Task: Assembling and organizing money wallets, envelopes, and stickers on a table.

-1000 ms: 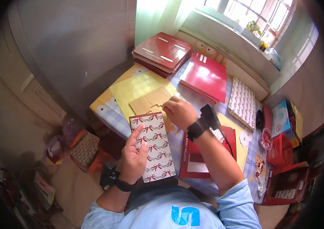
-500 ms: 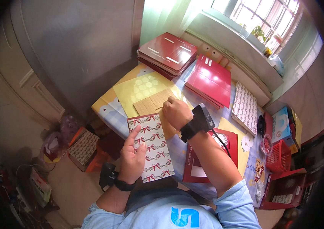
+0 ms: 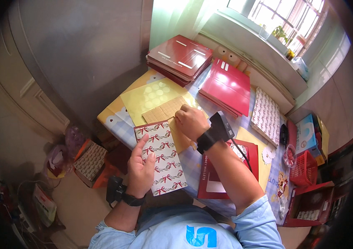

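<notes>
My left hand (image 3: 140, 168) grips the left side of a white card (image 3: 166, 166) printed with green sprigs and red bows, its thumb and forefinger lying over the front. The card's top edge is dark red. Just beyond that edge, my right hand (image 3: 192, 122) is closed in a pinch, knuckles up. Whatever its fingertips hold is hidden. Beside those fingers lies a tan sheet divided into small squares (image 3: 162, 111). It rests on a yellow sheet with round clear stickers (image 3: 155, 93). Under my right forearm is a red flat packet (image 3: 209, 174) with a pale window.
Red folders (image 3: 180, 54) are stacked at the back, beside a second red stack (image 3: 228, 89). A patterned card stack (image 3: 265, 116) lies to the right. Near the table's right edge stand a red basket (image 3: 303, 168) and a small clear tub (image 3: 289, 155). An orange box (image 3: 91, 162) sits low on the left.
The card and my left hand have shifted slightly left and up. My right hand stays pinched near the tan sheet; a thin strip seen at its fingertips no longer shows.
</notes>
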Tool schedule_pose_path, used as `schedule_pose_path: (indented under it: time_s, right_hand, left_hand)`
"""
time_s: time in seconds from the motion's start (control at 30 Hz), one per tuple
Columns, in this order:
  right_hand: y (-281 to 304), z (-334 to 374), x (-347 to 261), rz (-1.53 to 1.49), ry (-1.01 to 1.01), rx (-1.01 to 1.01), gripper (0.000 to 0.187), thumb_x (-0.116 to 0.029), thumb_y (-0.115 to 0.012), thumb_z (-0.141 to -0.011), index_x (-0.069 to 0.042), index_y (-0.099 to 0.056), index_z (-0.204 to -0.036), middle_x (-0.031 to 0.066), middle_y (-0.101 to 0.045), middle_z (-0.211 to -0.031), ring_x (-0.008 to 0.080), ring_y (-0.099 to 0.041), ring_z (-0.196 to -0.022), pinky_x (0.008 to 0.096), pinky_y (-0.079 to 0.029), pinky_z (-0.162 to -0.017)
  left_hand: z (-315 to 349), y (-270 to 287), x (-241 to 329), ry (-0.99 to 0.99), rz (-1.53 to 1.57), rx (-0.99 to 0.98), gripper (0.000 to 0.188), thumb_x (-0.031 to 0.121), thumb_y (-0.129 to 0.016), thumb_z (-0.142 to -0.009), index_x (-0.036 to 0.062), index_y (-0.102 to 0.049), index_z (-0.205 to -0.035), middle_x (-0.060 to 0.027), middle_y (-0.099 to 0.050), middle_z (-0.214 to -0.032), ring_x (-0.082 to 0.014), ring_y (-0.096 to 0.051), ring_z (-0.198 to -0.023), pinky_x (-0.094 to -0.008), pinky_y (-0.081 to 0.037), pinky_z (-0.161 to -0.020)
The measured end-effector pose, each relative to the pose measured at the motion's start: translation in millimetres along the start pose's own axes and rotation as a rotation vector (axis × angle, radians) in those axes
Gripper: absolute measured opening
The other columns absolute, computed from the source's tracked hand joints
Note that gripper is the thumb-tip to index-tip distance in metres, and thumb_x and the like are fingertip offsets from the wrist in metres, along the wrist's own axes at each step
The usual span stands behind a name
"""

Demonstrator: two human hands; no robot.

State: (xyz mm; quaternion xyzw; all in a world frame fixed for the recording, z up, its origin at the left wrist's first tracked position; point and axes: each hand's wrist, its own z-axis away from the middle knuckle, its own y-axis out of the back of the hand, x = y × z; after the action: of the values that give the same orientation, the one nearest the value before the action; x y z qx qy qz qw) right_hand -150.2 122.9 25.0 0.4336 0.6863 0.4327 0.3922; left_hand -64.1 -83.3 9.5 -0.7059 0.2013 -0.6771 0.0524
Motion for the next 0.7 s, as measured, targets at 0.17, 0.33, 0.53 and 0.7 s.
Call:
schedule_pose_path:
  time_s: [0.17,0.33,0.53,0.7]
  right_hand:
    - [-10.5,0.3,4.8,0.060,-0.003,0.078,0.013,-0.013,-0.057,-0.082,-0.005,-0.064,-0.075,0.0101,-0.062,-0.082,0.0289,-0.064,-0.073,0.0393,-0.053,-0.065]
    - [1.8,0.3,-0.5,0.022,-0.017,0.006,0.011,-0.013,-0.057,-0.080,-0.005,-0.064,-0.077,0.0107,-0.063,-0.084,0.0309,-0.064,-0.074,0.0404,-0.053,-0.066]
    - [11.7,-2.4,-10.4,0.003,-0.094,-0.128,0.014,-0.013,-0.057,-0.079,-0.001,-0.064,-0.080,0.0138,-0.062,-0.090,0.0330,-0.064,-0.083,0.0422,-0.053,-0.072]
    - [13.2,4.2,-6.2,-0.056,-0.087,-0.118,0.015,-0.013,-0.056,-0.081,-0.002,-0.066,-0.082,0.0150,-0.063,-0.091,0.0326,-0.065,-0.083,0.0409,-0.053,-0.073]
  left_hand:
    - [-4.6,1.7,-4.8,-0.027,-0.017,0.000,0.050,-0.004,-0.045,-0.092,-0.0042,-0.035,-0.141,-0.0145,-0.058,-0.123,-0.0133,-0.057,-0.106,-0.0287,-0.045,-0.095]
    - [-12.9,5.4,-5.9,0.037,-0.073,0.003,0.051,-0.005,-0.046,-0.091,-0.0053,-0.035,-0.141,-0.0150,-0.059,-0.121,-0.0139,-0.058,-0.105,-0.0288,-0.045,-0.093]
    - [-18.3,9.3,-8.7,0.038,-0.197,-0.006,0.051,-0.004,-0.048,-0.089,-0.0075,-0.037,-0.139,-0.0159,-0.060,-0.120,-0.0138,-0.059,-0.104,-0.0285,-0.046,-0.092]
    - [-17.6,6.1,-3.5,0.071,-0.236,0.002,0.051,-0.003,-0.049,-0.088,-0.0080,-0.038,-0.138,-0.0164,-0.060,-0.119,-0.0146,-0.059,-0.104,-0.0288,-0.046,-0.090]
